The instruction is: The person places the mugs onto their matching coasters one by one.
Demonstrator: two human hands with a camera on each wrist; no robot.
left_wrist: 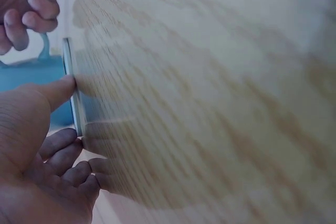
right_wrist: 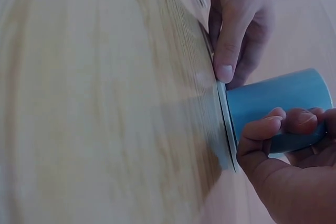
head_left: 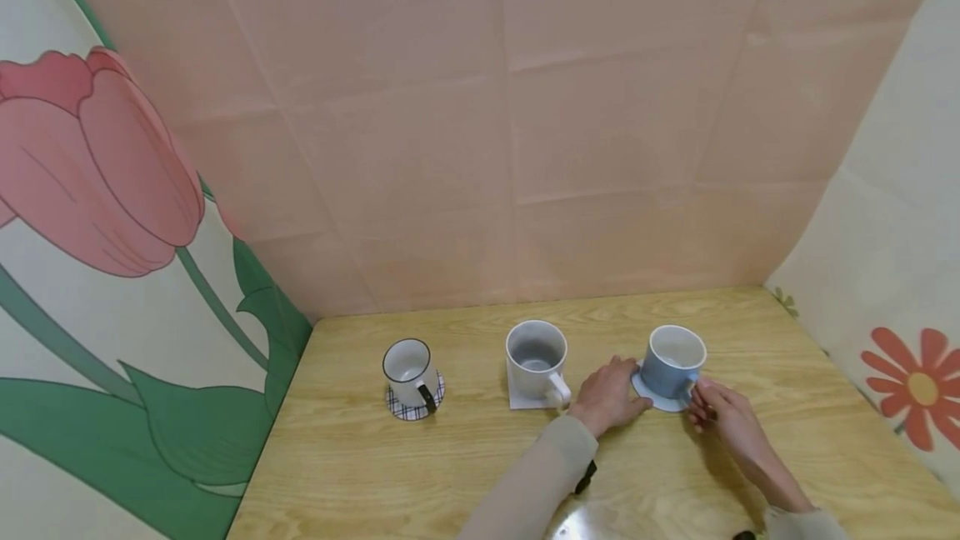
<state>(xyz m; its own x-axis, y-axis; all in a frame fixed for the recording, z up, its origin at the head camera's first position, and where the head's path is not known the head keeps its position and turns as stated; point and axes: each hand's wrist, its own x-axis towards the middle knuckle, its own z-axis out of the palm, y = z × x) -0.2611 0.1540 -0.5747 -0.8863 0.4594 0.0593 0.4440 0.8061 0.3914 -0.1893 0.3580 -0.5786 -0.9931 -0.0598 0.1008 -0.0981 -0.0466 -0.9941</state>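
Observation:
A blue mug [head_left: 666, 373] with a white inside stands on a light blue round coaster [head_left: 651, 392] at the right of the table. My right hand [head_left: 723, 419] holds the mug's handle at its near right side, fingers curled, as the right wrist view shows. From the left, my left hand [head_left: 609, 397] grips the coaster's edge between thumb and fingers. In the left wrist view the left thumb [left_wrist: 60, 92] touches the coaster's rim [left_wrist: 73, 87], and the mug [left_wrist: 31, 74] is partly hidden behind that hand.
Left of my left hand a white mug [head_left: 536, 357] sits on a square white coaster [head_left: 519, 401]. Farther left, a white mug with a dark rim and handle [head_left: 408, 372] stands on a checked round coaster [head_left: 401, 412]. A pink backdrop [head_left: 510, 148] rises behind the wooden table [head_left: 337, 457].

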